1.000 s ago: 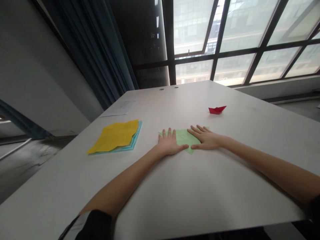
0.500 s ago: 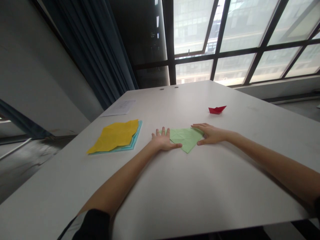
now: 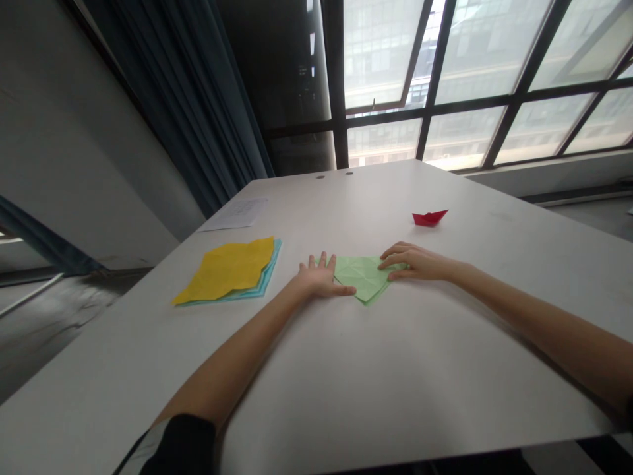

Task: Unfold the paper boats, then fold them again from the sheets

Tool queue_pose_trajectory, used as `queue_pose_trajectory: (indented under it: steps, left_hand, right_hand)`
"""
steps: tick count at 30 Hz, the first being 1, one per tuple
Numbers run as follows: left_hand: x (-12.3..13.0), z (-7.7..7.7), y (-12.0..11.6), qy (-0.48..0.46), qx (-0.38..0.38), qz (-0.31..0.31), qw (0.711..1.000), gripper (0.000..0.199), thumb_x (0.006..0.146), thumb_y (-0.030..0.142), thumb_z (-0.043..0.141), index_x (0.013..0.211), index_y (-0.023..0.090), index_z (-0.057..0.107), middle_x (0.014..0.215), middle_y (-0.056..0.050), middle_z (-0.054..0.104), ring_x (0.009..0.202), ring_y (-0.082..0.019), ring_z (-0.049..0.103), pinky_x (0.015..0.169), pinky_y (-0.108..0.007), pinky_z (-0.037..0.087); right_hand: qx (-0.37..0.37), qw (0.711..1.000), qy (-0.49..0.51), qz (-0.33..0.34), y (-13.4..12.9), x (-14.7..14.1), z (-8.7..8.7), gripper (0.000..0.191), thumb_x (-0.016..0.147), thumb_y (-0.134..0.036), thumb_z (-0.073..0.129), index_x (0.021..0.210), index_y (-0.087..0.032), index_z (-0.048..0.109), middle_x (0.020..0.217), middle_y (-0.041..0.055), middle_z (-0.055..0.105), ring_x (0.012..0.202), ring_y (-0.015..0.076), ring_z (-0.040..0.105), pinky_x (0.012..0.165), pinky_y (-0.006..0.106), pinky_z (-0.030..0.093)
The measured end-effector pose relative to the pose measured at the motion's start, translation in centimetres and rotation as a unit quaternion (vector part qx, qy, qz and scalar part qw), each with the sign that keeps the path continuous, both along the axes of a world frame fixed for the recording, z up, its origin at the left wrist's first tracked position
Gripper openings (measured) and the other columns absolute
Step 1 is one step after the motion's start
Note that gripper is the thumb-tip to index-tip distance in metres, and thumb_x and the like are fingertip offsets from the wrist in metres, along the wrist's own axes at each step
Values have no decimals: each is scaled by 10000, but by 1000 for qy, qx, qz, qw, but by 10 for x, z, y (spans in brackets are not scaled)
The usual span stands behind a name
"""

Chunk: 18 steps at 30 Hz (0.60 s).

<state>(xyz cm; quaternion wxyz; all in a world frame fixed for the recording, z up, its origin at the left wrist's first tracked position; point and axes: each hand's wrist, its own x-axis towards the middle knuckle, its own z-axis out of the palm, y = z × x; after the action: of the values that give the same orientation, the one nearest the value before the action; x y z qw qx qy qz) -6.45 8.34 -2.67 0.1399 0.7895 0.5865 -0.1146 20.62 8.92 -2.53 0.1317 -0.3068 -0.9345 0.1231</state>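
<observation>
A sheet of green paper (image 3: 363,276), folded to a downward-pointing triangle and marked with creases, lies on the white table (image 3: 341,382). On its left corner my left hand (image 3: 319,280) presses flat, fingers spread and the thumb reaching along the lower left edge. My right hand (image 3: 408,262) is at the right corner, its fingers curled and thumb and fingertips closed on the upper layer. Under that layer a second edge shows at the lower right. Part of each end of the paper is hidden beneath the hands.
Left of my hands, a yellow sheet (image 3: 227,267) lies on light blue paper (image 3: 270,274). A red paper boat (image 3: 429,218) stands beyond my right hand. A printed white sheet (image 3: 237,214) rests near the table's left edge. Windows (image 3: 386,142) and a dark curtain (image 3: 198,99) are behind.
My right hand has gone from lying spread over the right corner to curled fingers on it. The paper's top layer has shifted slightly left, baring a lower edge. My left hand stays nearly still.
</observation>
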Motion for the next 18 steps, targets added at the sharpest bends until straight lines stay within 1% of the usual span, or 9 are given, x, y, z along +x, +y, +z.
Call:
queue_pose_trajectory:
  steps: [3,5,7,10,13,16,18]
  left_hand:
    - [-3,6,0,-4,-22,-9,1000,1171,501,819,453,1419,216,48,1463,-126,-61,1306,-443,-15,987,-618,122]
    - [-7,9,2,-5,-37,-23,999,1206,472,816,479,1420,215,37,1465,-118,-56,1312,-429,-12,1005,-585,141]
    - [-11,10,6,-10,-44,-39,998,1239,457,816,485,1421,188,25,1467,-120,-45,1321,-405,0,1031,-528,158]
    - [-15,9,12,-19,-42,-51,998,1260,477,826,452,1417,120,0,1466,-139,-46,1331,-374,15,1056,-458,160]
    - [-17,7,16,-24,-33,-40,998,1236,514,828,416,1413,94,-10,1465,-150,-42,1336,-357,25,1062,-429,156]
    - [-17,6,17,-35,-19,-28,999,1216,535,817,414,1411,88,-10,1466,-158,-21,1338,-347,56,1057,-409,176]
    - [-17,5,18,-42,-5,-26,999,1205,550,812,407,1409,82,-20,1467,-162,-15,1338,-339,74,1053,-399,189]
  right_hand:
    - [3,1000,17,21,-6,-5,4,360,855,-443,403,966,-236,676,980,78,648,930,211,554,854,351,397]
    - [-3,1000,22,10,-9,-7,5,354,864,-417,381,939,-229,671,899,74,664,859,206,567,803,344,412]
    - [-14,999,30,-21,-10,-8,3,345,862,-415,375,924,-226,657,855,69,663,803,201,571,752,334,420]
    - [-35,995,63,-70,-8,-6,0,328,856,-418,373,901,-221,631,835,52,655,745,180,567,691,303,420]
    - [-52,985,116,-118,-5,-4,-3,305,840,-425,396,853,-208,609,789,30,643,687,159,553,635,278,414]
    - [-72,965,186,-167,-1,-4,-5,303,813,-448,432,803,-191,591,724,23,613,656,154,533,603,269,409]
    - [-96,944,242,-203,2,-4,-5,308,788,-462,465,785,-178,584,695,23,593,636,149,522,581,263,405]
